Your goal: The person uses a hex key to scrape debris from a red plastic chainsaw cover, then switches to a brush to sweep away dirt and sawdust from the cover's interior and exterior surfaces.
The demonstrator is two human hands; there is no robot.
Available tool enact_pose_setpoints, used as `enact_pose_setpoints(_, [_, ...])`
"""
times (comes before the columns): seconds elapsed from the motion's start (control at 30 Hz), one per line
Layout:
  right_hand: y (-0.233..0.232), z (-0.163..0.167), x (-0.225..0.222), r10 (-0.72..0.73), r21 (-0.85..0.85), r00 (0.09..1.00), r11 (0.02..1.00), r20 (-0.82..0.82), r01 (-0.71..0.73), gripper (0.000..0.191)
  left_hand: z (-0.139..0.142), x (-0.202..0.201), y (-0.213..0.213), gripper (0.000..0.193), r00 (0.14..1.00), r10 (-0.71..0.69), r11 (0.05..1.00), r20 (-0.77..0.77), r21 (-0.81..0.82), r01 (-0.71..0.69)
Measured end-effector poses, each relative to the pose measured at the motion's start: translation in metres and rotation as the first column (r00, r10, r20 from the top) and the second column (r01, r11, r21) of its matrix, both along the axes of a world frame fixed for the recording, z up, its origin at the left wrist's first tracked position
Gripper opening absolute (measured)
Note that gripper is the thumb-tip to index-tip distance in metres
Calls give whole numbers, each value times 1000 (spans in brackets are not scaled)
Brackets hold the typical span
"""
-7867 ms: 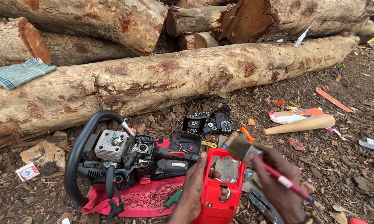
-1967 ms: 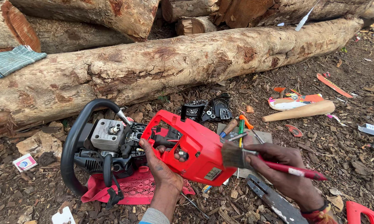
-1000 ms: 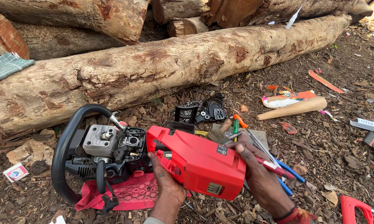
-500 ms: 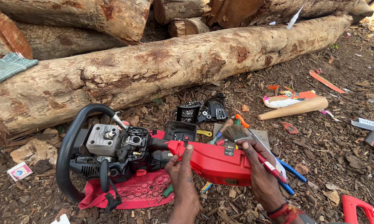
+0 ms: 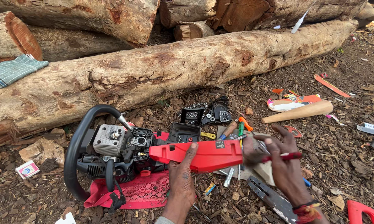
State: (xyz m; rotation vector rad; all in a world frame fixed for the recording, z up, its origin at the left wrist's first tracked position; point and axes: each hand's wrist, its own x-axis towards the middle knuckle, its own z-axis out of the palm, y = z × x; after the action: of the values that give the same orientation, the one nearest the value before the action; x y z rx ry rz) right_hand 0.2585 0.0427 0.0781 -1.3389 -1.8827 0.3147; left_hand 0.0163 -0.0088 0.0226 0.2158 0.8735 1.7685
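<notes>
Head view: red cover (image 5: 203, 154) lengthwise left-right.

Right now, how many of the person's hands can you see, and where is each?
2. The left hand presses the red cover; the right hand, beside its right end, holds a red-handled brush.

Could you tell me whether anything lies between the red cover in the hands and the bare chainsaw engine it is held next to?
Nothing visible does. The red cover, held by the left hand and right hand, already meets the chainsaw engine at its left tip, with no loose part between them.
</notes>
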Motion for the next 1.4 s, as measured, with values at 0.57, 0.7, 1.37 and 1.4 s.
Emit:
enact_pose_setpoints(0.57, [-48, 11, -60, 40, -522, 784, 725, -619, -449, 73, -14, 18, 1, 38, 983, 175, 983, -55, 59, -172])
enact_pose_setpoints(0.7, [-49, 14, -59, -16, -528, 754, 724, -657, -445, 75, -16, 17, -1, 36, 1000, 18, 1000, 3, -25, -18])
enact_pose_setpoints(1.37, [-24, -15, -22, -43, -772, 873, 490, -485, -404, 51, -8, 6, 1, 48, 985, 167, 984, -41, 66, -164])
enact_pose_setpoints(1.4, [-21, -17, -19, -18, -790, 896, 479, -444, -382, 49, -5, 4, 2, 48, 989, 145, 989, 0, 40, -145])
